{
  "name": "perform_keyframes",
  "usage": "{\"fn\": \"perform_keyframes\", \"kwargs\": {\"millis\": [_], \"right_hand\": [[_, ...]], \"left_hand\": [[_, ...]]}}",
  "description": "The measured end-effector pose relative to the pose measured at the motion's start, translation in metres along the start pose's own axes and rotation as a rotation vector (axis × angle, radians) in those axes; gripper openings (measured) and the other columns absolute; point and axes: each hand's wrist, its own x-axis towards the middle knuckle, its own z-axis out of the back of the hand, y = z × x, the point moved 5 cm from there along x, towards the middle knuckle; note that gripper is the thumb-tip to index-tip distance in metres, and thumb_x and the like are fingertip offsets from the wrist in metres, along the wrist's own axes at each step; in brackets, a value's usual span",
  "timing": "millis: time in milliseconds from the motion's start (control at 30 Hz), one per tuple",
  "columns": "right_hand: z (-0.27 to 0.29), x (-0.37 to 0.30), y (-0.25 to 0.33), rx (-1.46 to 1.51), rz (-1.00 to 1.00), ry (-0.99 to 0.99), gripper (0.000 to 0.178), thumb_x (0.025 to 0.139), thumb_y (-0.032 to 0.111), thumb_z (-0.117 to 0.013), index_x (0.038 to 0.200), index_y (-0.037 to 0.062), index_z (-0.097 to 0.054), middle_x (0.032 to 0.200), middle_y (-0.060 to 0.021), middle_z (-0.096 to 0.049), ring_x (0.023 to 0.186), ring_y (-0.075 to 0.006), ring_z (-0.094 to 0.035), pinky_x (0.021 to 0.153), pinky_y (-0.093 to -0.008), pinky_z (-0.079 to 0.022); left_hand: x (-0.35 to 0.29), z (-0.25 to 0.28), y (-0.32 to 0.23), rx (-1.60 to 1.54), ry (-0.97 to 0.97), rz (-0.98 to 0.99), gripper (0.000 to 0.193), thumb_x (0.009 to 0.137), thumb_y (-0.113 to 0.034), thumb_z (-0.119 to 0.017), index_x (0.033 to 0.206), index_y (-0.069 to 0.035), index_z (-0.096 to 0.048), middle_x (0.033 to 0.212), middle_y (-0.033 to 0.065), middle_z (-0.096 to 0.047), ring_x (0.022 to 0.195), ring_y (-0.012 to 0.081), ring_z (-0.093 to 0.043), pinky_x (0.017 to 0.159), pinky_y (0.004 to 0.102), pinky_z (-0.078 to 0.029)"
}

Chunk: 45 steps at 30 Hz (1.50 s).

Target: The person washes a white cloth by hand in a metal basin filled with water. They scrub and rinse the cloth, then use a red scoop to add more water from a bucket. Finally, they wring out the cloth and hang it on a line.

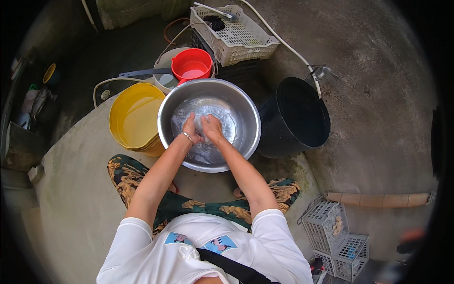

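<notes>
A wide metal basin [165,111] with water in it stands right in front of me. Both my forearms reach down into it. My left hand [191,129] and my right hand [212,128] are close together over the water, fingers curled inward. Between them is a small pale, whitish thing [199,125], mostly covered by the fingers; its kind cannot be made out. A bracelet circles my left wrist. Past the basin's far rim, a red dipper [192,64] with water in it rests on a pale bucket [164,61].
A yellow bucket [135,116] of pale liquid stands left of the basin, a large black bucket [302,113] right of it. Behind sits a white plastic crate [236,35] with a brush on it. A pale hose [283,42] hangs toward the black bucket. More crates [338,236] stand lower right.
</notes>
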Motion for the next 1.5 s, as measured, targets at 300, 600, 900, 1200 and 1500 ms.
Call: {"fn": "perform_keyframes", "kwargs": {"millis": [300, 600, 900, 1200, 1500], "right_hand": [[0.025, -0.070, 0.112, 0.086, 0.481, -0.250, 0.037, 0.084, 0.031, -0.050, 0.066, -0.0008, -0.055, 0.070, -0.0204, -0.054, 0.067, -0.0374, -0.054, 0.061, -0.0425, -0.041], [0.036, 0.003, 0.044, -0.232, 0.491, -0.462, 0.047, 0.090, 0.031, -0.038, 0.062, 0.0001, -0.060, 0.063, -0.0233, -0.057, 0.060, -0.0417, -0.056, 0.058, -0.0484, -0.044], [0.026, 0.010, -0.016, -0.694, 0.000, -0.031, 0.053, 0.083, 0.054, -0.043, 0.114, 0.0115, -0.046, 0.120, -0.0214, -0.042, 0.101, -0.0454, -0.048, 0.084, -0.0480, -0.041], [0.018, 0.006, -0.026, -0.418, -0.036, -0.015, 0.048, 0.079, 0.046, -0.054, 0.113, 0.0129, -0.050, 0.102, -0.0222, -0.051, 0.098, -0.0379, -0.052, 0.082, -0.0447, -0.041], [0.019, -0.078, 0.104, 0.018, 0.457, -0.193, 0.034, 0.082, 0.033, -0.055, 0.072, 0.0009, -0.056, 0.080, -0.0248, -0.053, 0.075, -0.0422, -0.052, 0.067, -0.0463, -0.040]], "left_hand": [[0.079, 0.026, -0.006, -0.177, 0.806, -0.139, 0.038, 0.084, -0.046, -0.050, 0.094, -0.009, -0.054, 0.094, 0.0092, -0.059, 0.083, 0.0230, -0.055, 0.072, 0.0354, -0.044], [0.010, -0.016, 0.004, 0.163, -0.139, -0.280, 0.034, 0.078, -0.034, -0.056, 0.089, -0.002, -0.055, 0.074, 0.0086, -0.057, 0.060, 0.0201, -0.055, 0.050, 0.0345, -0.043], [-0.027, 0.007, -0.004, 0.145, -0.204, 0.043, 0.070, 0.084, -0.055, -0.041, 0.136, -0.011, -0.024, 0.142, 0.0161, -0.020, 0.126, 0.0447, -0.020, 0.089, 0.0704, -0.013], [-0.049, -0.021, -0.010, 0.217, -0.163, -0.017, 0.072, 0.086, -0.058, -0.030, 0.139, -0.011, -0.018, 0.145, 0.0174, -0.012, 0.131, 0.0437, -0.008, 0.089, 0.0705, 0.009], [0.047, 0.025, 0.005, -0.188, 0.704, 0.154, 0.042, 0.089, -0.048, -0.038, 0.102, -0.011, -0.053, 0.103, 0.0110, -0.057, 0.099, 0.0242, -0.052, 0.087, 0.0351, -0.040]]}}
